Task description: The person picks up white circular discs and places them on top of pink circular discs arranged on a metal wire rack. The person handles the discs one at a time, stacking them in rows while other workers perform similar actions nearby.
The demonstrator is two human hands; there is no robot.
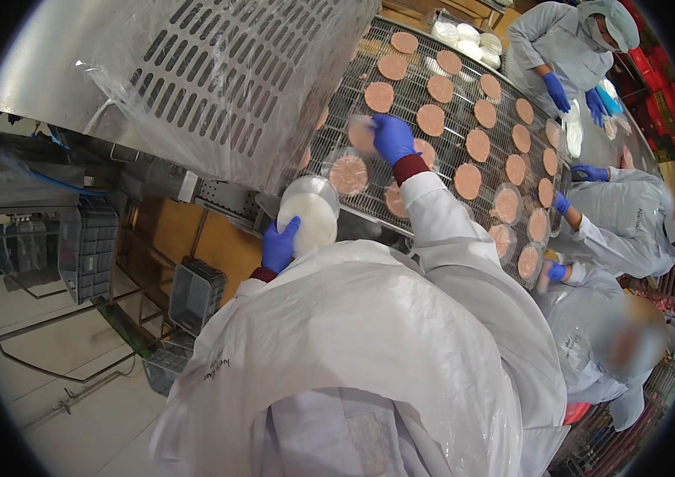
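My left hand (280, 245), in a blue glove, grips the edge of a stack of round white sheets (309, 224). A clear round film shows along the stack's far edge. Over the wire-mesh conveyor belt (450, 141), my blue-gloved right hand (394, 141) holds a flat pink meat patty (362, 135) by its right edge; the patty is slightly blurred. Just below it, another patty (348, 175) lies on a clear round film on the belt, close to the stack. Rows of similar patties cover the belt around my right hand.
A slotted metal cover (202, 71) draped in clear plastic stands left of the belt. Grey crates (196, 294) are at the lower left. Three co-workers in white coats and blue gloves stand along the right side. White stacks (468, 38) sit at the belt's far end.
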